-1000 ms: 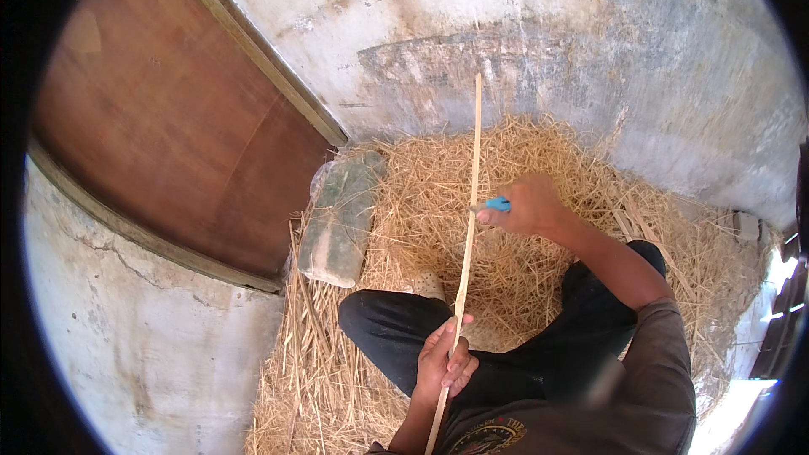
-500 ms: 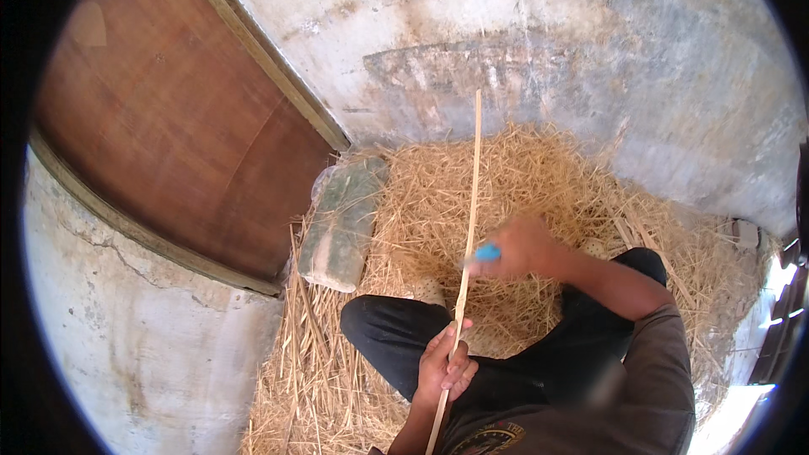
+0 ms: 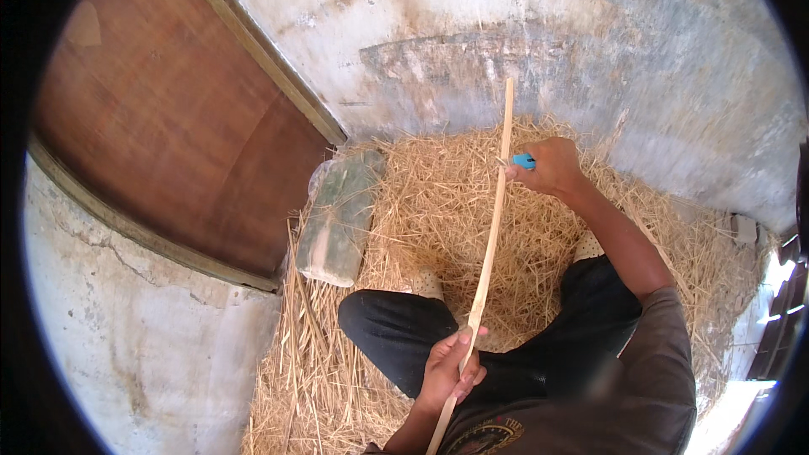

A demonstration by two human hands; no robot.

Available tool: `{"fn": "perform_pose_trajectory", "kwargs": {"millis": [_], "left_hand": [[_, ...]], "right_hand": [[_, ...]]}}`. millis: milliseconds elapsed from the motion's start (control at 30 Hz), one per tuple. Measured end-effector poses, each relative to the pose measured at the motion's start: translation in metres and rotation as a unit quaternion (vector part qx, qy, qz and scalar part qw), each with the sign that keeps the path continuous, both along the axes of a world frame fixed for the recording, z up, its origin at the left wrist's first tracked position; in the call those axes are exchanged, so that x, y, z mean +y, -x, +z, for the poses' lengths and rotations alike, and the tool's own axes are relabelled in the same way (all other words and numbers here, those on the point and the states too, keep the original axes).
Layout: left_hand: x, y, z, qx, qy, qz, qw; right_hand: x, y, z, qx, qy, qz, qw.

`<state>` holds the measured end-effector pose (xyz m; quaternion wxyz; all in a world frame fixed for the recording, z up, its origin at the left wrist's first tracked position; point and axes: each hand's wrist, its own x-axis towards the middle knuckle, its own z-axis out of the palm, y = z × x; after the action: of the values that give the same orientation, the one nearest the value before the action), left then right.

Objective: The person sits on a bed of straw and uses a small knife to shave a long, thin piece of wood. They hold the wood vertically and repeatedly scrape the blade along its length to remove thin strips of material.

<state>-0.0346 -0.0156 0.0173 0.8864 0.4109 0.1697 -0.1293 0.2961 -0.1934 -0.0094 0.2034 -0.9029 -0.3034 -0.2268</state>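
Note:
A long, pale strip that looks like split bamboo (image 3: 491, 240) runs from my lap up toward the wall, bowed slightly along its length. Low on the strip, my left hand (image 3: 453, 368) is closed around it, and its lower end passes beyond the hand toward my body. Near the far end, my right hand (image 3: 546, 167) grips a knife with a blue handle (image 3: 523, 161). The knife's front end meets the strip's right side, with the fingertips close by; the blade itself is too small to make out clearly.
Loose shavings (image 3: 438, 202) cover the floor around my crossed legs. A greenish, worn block (image 3: 339, 219) lies left of them, beside longer thin strips (image 3: 308, 345). Beyond stands a stained plaster wall (image 3: 539, 42); a brown wooden panel (image 3: 185, 118) in a frame is at the left.
My right hand and the knife have moved away from me along the strip, from its middle to near its far end. The strip's far end has swung right. My left hand keeps its grip.

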Motion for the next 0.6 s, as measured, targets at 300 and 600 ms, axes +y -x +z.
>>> {"fn": "perform_pose_trajectory", "kwargs": {"millis": [300,600], "left_hand": [[-0.001,0.020,-0.008,-0.021,-0.102,-0.046,0.993],[0.011,-0.004,-0.012,-0.035,-0.224,0.032,0.974]], "right_hand": [[-0.045,-0.076,0.014,0.091,-0.062,-0.206,0.972],[-0.024,0.013,0.019,0.212,-0.034,-0.052,0.975]]}}
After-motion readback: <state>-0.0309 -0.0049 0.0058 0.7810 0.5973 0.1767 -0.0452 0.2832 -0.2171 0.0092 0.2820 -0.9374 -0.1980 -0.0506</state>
